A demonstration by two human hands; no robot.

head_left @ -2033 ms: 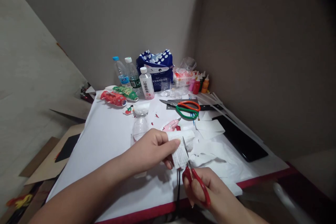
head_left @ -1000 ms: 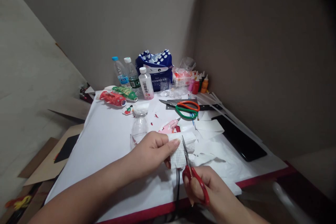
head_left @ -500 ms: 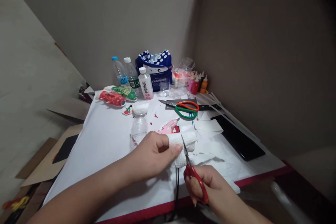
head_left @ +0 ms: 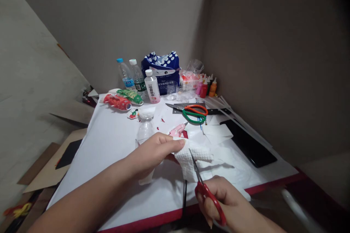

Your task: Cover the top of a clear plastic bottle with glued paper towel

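Note:
My left hand (head_left: 161, 149) pinches a folded piece of white textured tissue (head_left: 187, 162) between thumb and fingers. In my right hand (head_left: 221, 198) are small scissors with red handles (head_left: 212, 200), their blades pointing up and away against the tissue. A strip of the tissue sticks out to the right beyond the blades. Just past my left hand stands a clear plastic bottle (head_left: 146, 129) with white material on its top. A pink glue gun (head_left: 178, 130) lies behind the tissue, partly covered by it.
Large scissors with orange and green handles (head_left: 194, 113) lie mid-table. A black phone (head_left: 248, 143) rests at the right. Farther back are red (head_left: 117, 102) and green (head_left: 131, 96) fish shapes, drink bottles (head_left: 152, 86), a blue tissue pack (head_left: 161, 74) and paint bottles (head_left: 212, 88).
The tissue has turned and hangs lower, its strip now splayed to the right of the blades. My left hand has shifted slightly left, and the red scissors slightly down and right.

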